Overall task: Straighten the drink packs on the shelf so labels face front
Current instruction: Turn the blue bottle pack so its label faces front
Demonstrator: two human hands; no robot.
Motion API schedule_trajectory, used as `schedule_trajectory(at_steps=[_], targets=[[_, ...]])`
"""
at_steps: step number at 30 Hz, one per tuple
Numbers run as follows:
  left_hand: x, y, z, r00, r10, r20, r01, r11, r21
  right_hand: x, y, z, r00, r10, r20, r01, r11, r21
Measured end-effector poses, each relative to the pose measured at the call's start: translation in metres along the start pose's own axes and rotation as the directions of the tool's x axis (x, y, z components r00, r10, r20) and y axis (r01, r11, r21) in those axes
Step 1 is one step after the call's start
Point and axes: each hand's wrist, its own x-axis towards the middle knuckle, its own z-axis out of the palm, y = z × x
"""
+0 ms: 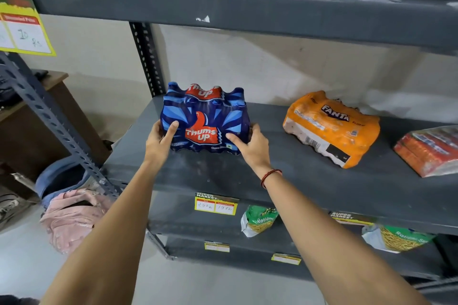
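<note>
A blue Thums Up drink pack (204, 116) stands upright at the left end of the grey shelf (272, 181), its red label facing me. My left hand (159, 140) grips its left side and my right hand (250, 145) grips its right side, fingers on the front face. To the right an orange Fanta drink pack (330, 127) lies tipped on its side and turned at an angle, barcode toward me. At the far right edge a red-orange pack (430, 150) lies flat, partly cut off by the frame.
The upper shelf (223, 5) carries silver pouches. Lower shelves hold green snack bags (259, 221) and yellow price tags (215, 205). A slotted grey upright (49, 116) slants at left, with a pink bag (71, 218) and a wooden desk beyond it on the floor side.
</note>
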Motion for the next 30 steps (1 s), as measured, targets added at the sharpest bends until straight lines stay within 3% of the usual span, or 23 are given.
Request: schedule_trajectory(at_steps=[4, 15, 22, 25, 28, 30], targets=[[-0.018, -0.001, -0.011, 0.999, 0.015, -0.028, -0.013, 0.998, 0.068, -0.021, -0.005, 0.004, 1.0, 0.015, -0.015, -0.015, 1.0, -0.012], [-0.054, -0.006, -0.052, 1.0, 0.009, 0.003, -0.009, 0.993, 0.119, -0.077, -0.007, 0.018, 0.991, -0.11, -0.081, 0.103, 0.991, -0.082], [-0.067, -0.004, -0.062, 1.0, 0.025, -0.013, -0.022, 0.988, 0.152, -0.086, -0.007, 0.018, 0.991, -0.129, -0.019, 0.127, 0.988, -0.09], [-0.083, -0.002, -0.051, 0.983, -0.013, -0.185, 0.036, 0.992, 0.124, -0.082, -0.004, 0.007, 0.989, -0.115, 0.095, 0.113, 0.993, 0.017], [-0.121, -0.008, -0.017, 0.877, 0.006, -0.481, 0.065, 0.989, 0.131, -0.079, 0.005, -0.017, 0.989, -0.096, 0.112, 0.084, 0.991, 0.107], [-0.15, -0.01, 0.02, 0.875, 0.05, -0.481, 0.012, 0.992, 0.125, -0.076, 0.014, -0.036, 0.996, -0.073, 0.06, 0.066, 0.992, 0.11]])
